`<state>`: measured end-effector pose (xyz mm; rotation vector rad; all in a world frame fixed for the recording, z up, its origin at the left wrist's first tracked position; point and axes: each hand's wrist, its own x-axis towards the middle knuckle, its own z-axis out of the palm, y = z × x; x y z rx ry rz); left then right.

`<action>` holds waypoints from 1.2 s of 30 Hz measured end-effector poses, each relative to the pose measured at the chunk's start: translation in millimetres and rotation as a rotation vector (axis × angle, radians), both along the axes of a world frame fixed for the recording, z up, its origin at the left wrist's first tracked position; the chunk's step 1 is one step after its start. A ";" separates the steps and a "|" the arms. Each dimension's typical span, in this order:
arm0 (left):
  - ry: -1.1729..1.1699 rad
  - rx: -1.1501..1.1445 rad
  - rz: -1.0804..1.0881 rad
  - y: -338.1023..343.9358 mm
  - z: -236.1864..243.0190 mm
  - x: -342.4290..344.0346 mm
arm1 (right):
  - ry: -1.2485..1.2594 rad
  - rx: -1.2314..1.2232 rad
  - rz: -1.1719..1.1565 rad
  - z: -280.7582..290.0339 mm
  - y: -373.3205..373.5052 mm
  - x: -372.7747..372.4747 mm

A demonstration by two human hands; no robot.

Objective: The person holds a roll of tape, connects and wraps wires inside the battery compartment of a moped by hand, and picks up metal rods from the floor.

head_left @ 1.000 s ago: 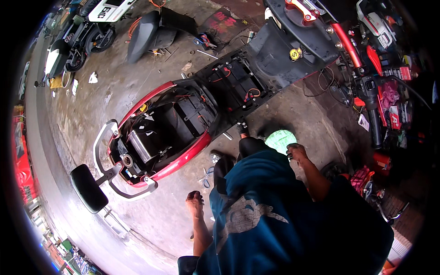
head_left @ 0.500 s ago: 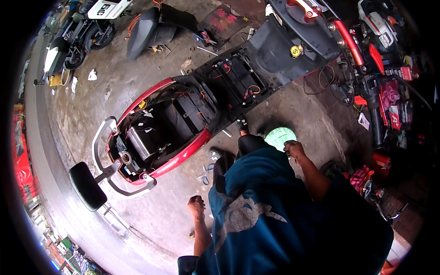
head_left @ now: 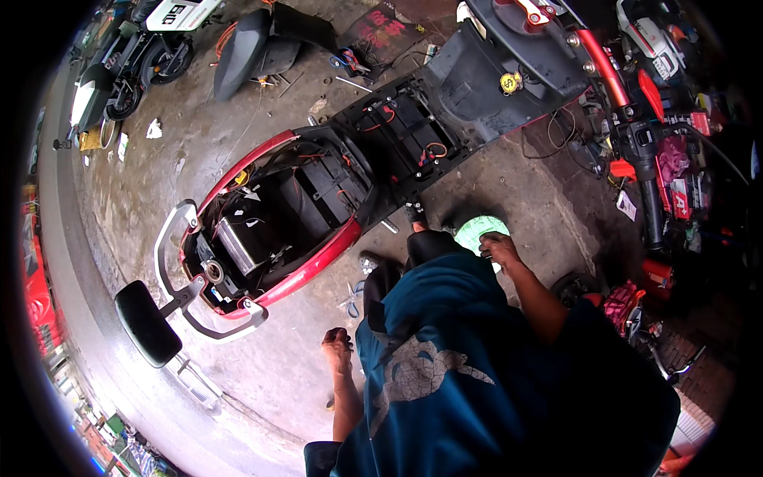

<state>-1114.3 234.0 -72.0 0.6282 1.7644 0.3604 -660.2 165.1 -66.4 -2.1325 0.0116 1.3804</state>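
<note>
My left hand [head_left: 338, 346], fingers curled closed, hangs beside my dark teal shirt [head_left: 445, 334]; what it may hold cannot be made out. My right hand [head_left: 497, 248], also closed with its contents unclear, is over a pale green round object [head_left: 473, 232], perhaps a stool top, beside my legs. In front lies a stripped red scooter body [head_left: 318, 261] with its seat bay open, showing a silver-sided box [head_left: 242, 242], loose wires and a black floor frame [head_left: 405, 139]. A white rear grab rail [head_left: 171, 238] with a black backrest [head_left: 143, 322] sits at its left end.
A red-and-black handlebar [head_left: 648, 191] rises at the right, with clutter behind it. At the back are a detached seat [head_left: 242, 52], loose tools [head_left: 354, 83] and a white parked scooter [head_left: 175, 16]. Scissors-like tool [head_left: 354, 302] lies on the floor [head_left: 135, 207] near my feet.
My right hand has moved slightly up and to the left over the green object. My left hand stays curled by my side. The scene has shifted slightly up and left in the view.
</note>
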 end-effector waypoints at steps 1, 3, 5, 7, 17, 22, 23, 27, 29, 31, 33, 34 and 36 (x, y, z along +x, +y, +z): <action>-0.003 0.000 0.001 -1.1 -1.0 -1.7 | -0.003 0.000 0.001 -3.0 0.9 -0.1; -0.015 -0.006 0.003 -4.1 -2.7 -4.1 | -0.044 0.093 0.101 -13.0 3.0 0.3; -0.031 -0.035 0.000 -3.3 2.3 2.4 | -0.097 0.104 0.184 2.2 25.1 -8.0; -0.050 -0.060 -0.008 -4.8 -1.2 2.3 | -0.136 0.280 0.302 -1.6 37.6 -11.8; -0.041 0.001 -0.004 -9.5 -6.7 0.1 | -0.139 0.091 0.291 -32.2 3.6 -2.1; -0.012 -0.014 0.023 -11.9 -5.7 -3.1 | -0.073 -0.138 0.153 -25.4 -32.5 1.5; -0.010 -0.011 0.020 -12.3 -6.6 -3.5 | -0.044 -0.176 0.124 -28.7 -39.9 3.8; -0.014 -0.002 0.003 -15.3 -13.8 -6.3 | 0.000 -0.192 0.043 -18.0 -40.8 3.4; -0.021 0.009 0.008 -16.7 -19.8 -7.0 | -0.004 -0.155 0.037 -19.2 -36.6 5.0; -0.027 0.019 0.011 -13.2 -15.7 -2.6 | -0.008 -0.119 0.029 -17.0 -27.7 6.0; -0.030 0.010 -0.009 -8.6 -8.3 2.7 | -0.004 -0.051 -0.007 -11.4 -15.8 5.4; -0.031 0.011 -0.010 -7.2 -6.5 4.6 | 0.025 -0.007 -0.027 -7.4 -10.5 5.1; -0.048 0.006 0.010 -5.4 -4.5 7.1 | 0.024 0.012 -0.013 -3.9 -1.5 4.7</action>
